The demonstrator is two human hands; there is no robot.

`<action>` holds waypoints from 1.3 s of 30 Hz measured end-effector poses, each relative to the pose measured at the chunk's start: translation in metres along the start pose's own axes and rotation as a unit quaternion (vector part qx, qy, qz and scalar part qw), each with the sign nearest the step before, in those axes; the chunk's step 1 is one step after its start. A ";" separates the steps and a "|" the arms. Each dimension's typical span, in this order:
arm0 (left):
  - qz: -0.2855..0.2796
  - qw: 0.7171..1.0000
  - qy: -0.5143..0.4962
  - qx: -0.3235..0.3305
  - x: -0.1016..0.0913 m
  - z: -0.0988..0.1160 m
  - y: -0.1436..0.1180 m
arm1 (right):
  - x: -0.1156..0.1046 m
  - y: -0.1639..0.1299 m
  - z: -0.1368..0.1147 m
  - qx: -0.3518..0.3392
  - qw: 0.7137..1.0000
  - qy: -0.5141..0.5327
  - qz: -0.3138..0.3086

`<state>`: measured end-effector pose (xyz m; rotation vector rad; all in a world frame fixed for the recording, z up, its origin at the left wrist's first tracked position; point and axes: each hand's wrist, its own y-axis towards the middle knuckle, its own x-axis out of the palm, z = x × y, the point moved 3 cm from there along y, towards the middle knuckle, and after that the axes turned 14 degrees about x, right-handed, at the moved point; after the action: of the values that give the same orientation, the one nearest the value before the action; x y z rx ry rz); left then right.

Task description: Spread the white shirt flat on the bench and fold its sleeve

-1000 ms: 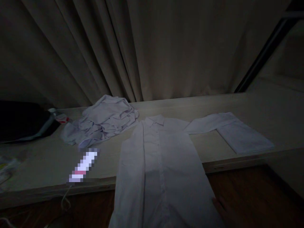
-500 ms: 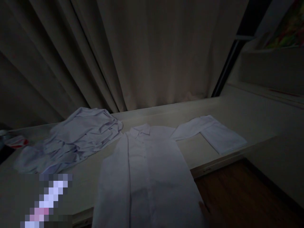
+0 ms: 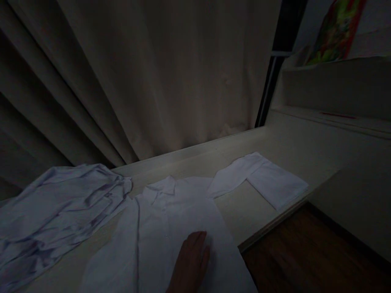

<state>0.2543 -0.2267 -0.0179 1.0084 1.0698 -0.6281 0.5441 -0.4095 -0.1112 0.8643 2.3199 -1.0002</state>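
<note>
A white button-up shirt (image 3: 189,211) lies front up on the pale table, its collar (image 3: 161,186) pointing away from me. My left hand (image 3: 190,260) is over the shirt's front, palm down, fingers stretched forward and thumb apart; whether it presses on the cloth is hard to tell. The sleeve on the left lies along the shirt's side. On the right, the other sleeve (image 3: 230,177) reaches outward and meets a flat, wider white cloth section (image 3: 276,183) angled toward the table's front edge. The shirt's lower part is cut off by the frame. My right hand is out of view.
A crumpled heap of white cloth (image 3: 70,211) covers the table's left side. Behind the table (image 3: 244,140) hangs a brown curtain (image 3: 183,81). At right stands a shelf unit (image 3: 330,89) with a colourful package (image 3: 337,32) on top. Wooden floor (image 3: 281,248) shows below the front edge.
My left hand has come into view over the shirt's front. The fingers at the shirt's lower right edge are gone from sight. My view has shifted, with the cloth heap now further left.
</note>
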 end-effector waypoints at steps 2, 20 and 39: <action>-0.024 0.998 0.028 0.041 0.020 -0.007 0.036 | -0.004 0.009 -0.007 0.004 0.999 0.017 -0.031; 0.031 0.956 0.204 0.209 0.123 -0.072 0.104 | -0.121 0.213 -0.163 -0.065 0.981 0.131 0.126; -0.092 0.983 0.083 0.138 0.109 -0.059 0.098 | -0.127 0.330 -0.214 0.026 0.961 -0.038 0.273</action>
<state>0.3520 -0.1265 -0.0908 1.2267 1.2542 -0.8718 0.8284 -0.1152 -0.0534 1.3608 1.8353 -0.8296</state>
